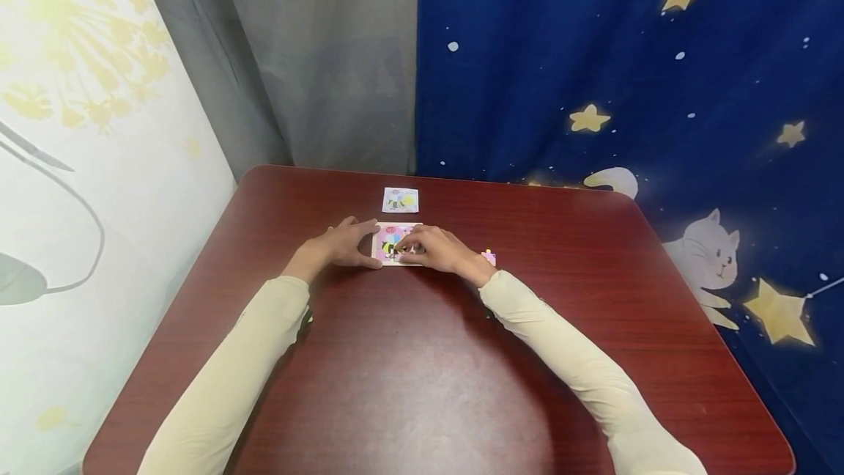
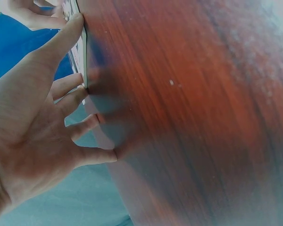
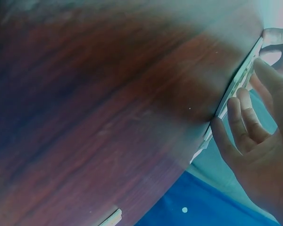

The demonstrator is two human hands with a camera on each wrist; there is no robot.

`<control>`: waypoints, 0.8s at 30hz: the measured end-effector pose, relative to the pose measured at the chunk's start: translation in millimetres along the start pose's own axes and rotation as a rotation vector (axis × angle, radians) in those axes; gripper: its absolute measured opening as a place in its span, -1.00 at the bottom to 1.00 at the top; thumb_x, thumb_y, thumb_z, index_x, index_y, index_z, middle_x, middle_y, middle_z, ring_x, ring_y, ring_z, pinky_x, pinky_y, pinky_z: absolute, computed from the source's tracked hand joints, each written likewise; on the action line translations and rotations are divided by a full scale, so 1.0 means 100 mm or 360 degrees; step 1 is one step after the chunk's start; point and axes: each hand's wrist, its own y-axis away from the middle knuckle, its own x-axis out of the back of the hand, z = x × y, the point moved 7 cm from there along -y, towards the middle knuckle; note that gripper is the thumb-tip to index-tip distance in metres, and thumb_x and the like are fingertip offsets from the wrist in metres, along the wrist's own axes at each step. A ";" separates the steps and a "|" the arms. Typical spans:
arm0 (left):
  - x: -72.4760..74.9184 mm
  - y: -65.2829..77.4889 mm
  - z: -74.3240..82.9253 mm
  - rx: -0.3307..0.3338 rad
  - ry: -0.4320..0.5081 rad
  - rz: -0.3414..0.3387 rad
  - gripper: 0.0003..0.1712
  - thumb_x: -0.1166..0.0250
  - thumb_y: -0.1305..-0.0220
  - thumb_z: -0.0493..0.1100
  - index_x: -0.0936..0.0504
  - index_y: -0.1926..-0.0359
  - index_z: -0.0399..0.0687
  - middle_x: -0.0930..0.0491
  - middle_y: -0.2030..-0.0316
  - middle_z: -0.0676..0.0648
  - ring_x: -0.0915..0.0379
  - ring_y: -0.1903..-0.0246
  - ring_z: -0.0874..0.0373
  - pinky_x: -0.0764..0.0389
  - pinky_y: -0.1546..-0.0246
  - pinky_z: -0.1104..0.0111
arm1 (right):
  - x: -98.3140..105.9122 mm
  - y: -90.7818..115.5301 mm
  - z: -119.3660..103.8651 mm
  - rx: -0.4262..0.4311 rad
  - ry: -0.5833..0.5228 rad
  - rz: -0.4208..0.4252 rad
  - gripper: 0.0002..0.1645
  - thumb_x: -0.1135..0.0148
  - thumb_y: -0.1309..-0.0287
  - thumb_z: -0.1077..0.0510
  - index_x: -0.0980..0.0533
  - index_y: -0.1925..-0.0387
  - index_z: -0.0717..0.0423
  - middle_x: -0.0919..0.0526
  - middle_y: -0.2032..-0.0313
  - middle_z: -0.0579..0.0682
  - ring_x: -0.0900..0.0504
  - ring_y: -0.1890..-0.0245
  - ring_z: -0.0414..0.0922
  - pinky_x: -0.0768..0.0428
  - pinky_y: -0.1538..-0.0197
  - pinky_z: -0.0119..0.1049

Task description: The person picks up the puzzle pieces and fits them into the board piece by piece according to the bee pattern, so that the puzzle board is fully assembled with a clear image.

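Observation:
A small pink jigsaw puzzle (image 1: 385, 238) with a bee picture lies in a pale frame on the table. My left hand (image 1: 341, 242) grips the frame's left side, thumb at the near corner and index finger at the far one. In the left wrist view, the other fingers of my left hand (image 2: 42, 108) spread toward the tabletop. Over the puzzle's right half, my right hand (image 1: 440, 248) bends its thumb and index finger together on a puzzle piece, mostly hidden by the fingers. The right wrist view shows fingers of my right hand (image 3: 259, 141) along the frame's edge (image 3: 236, 84).
Behind the puzzle lies a picture card (image 1: 400, 200) with a similar bee. A loose pink puzzle piece (image 1: 489, 258) lies beside my right wrist. The dark red table (image 1: 395, 372) has rounded corners, with curtains (image 1: 527, 94) behind it and a pale wall (image 1: 99, 167) at the left.

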 end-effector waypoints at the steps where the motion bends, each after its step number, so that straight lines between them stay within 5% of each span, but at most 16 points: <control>1: 0.00 0.00 0.00 -0.0004 0.0000 0.0003 0.10 -0.49 -0.18 0.32 -0.27 -0.59 -0.01 -0.16 -0.57 -0.21 0.03 -0.54 -0.28 -0.09 -0.38 -0.39 | 0.00 0.00 0.00 -0.0007 0.0004 0.0001 -0.67 -0.38 -0.37 -0.09 -0.73 -0.09 -0.14 -0.69 0.03 -0.13 -0.68 0.11 -0.19 -0.62 -0.01 -0.25; 24: -0.01 -0.02 0.00 0.0007 0.0005 -0.0016 0.09 -0.48 -0.19 0.32 -0.26 -0.59 -0.02 -0.12 -0.60 -0.17 0.11 -0.56 -0.29 0.01 -0.41 -0.40 | -0.03 -0.07 -0.03 0.0010 0.0045 -0.0038 -0.70 -0.38 -0.37 -0.05 -0.75 -0.08 -0.15 -0.70 0.11 -0.13 -0.61 0.16 -0.25 -0.60 0.08 -0.29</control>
